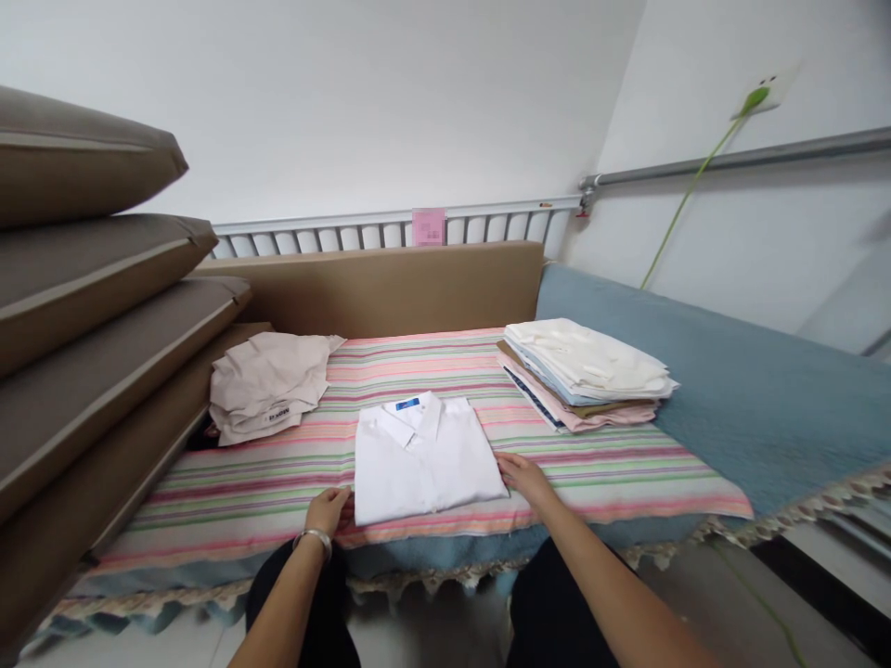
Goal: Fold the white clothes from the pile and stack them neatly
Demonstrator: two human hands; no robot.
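Note:
A folded white collared shirt (423, 456) with a blue neck label lies on the striped cloth (591, 464) in front of me. My left hand (327, 509), with a silver bracelet on the wrist, rests at the shirt's lower left corner, fingers extended against its edge. My right hand (523, 476) lies flat beside the shirt's right edge, fingers stretched toward the fabric. Neither hand grips anything.
A stack of folded clothes (583, 371) sits at the back right of the striped cloth. A crumpled beige garment (268, 383) lies at the back left. Brown cushions (97, 306) are piled high on the left. A blue cover (752, 399) spreads to the right.

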